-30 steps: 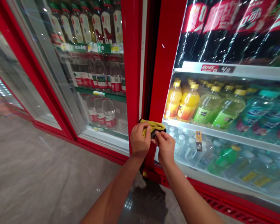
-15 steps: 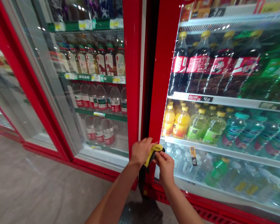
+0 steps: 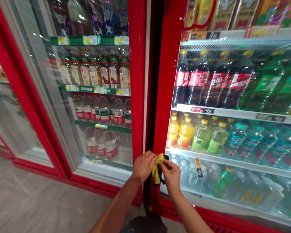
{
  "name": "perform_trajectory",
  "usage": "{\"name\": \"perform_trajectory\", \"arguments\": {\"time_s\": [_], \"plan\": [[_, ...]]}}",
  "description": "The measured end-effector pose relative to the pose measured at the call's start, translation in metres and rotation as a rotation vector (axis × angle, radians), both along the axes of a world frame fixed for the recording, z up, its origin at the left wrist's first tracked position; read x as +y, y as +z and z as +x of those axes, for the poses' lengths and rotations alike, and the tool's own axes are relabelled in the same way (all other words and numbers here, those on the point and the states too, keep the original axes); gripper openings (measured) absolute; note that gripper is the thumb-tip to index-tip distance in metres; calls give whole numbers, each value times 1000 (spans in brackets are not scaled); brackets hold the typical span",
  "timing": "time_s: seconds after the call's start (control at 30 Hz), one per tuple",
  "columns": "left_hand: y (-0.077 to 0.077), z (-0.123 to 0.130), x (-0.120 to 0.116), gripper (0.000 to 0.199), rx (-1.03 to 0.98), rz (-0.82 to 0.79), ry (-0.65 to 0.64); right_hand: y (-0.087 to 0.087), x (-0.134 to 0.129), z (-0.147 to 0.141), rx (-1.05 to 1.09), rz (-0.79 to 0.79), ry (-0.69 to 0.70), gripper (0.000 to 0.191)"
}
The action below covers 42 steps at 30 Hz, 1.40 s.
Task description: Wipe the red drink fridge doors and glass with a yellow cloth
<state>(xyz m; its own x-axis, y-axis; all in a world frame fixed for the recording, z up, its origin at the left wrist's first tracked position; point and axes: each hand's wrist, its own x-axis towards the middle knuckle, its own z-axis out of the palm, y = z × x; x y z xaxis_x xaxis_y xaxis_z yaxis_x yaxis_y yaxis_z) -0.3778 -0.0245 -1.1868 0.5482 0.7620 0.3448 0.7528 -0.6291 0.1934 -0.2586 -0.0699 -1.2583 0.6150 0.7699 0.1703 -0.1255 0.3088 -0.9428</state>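
Note:
A crumpled yellow and black cloth (image 3: 156, 170) hangs between my two hands, low in front of the gap between two red-framed coolers. My left hand (image 3: 143, 165) is closed on the cloth's left side, its knuckles near the left cooler's red frame (image 3: 138, 97). From the right, the fingers of my right hand (image 3: 171, 173) pinch the cloth, with a dark loop or edge showing beside them. Behind my right hand is the lower part of the right cooler's red frame (image 3: 161, 113).
Bottles of cola (image 3: 217, 81), orange juice (image 3: 185, 132) and other drinks fill the right cooler's lit shelves. Water bottles (image 3: 110, 145) stand in the left cooler behind glass. Grey floor (image 3: 38, 197) shows at the lower left. A dark object (image 3: 145, 225) lies at the bottom centre.
The view has tilted up slightly, showing more of the upper shelves. The cloth between my hands now hangs more vertically and looks more bunched.

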Motion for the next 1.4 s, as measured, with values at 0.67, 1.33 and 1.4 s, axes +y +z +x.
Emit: {"name": "perform_trajectory", "arguments": {"time_s": [0.67,1.33,1.4], "plan": [[38,1,-28,88,-407,228,-264,103,8,22,-992,442,-356,27],[74,66,28,67,-668,632,-35,185,32,62,-1198,598,-299,38],[117,74,34,67,-722,627,-73,229,40,66,-1209,604,-348,36]]}}
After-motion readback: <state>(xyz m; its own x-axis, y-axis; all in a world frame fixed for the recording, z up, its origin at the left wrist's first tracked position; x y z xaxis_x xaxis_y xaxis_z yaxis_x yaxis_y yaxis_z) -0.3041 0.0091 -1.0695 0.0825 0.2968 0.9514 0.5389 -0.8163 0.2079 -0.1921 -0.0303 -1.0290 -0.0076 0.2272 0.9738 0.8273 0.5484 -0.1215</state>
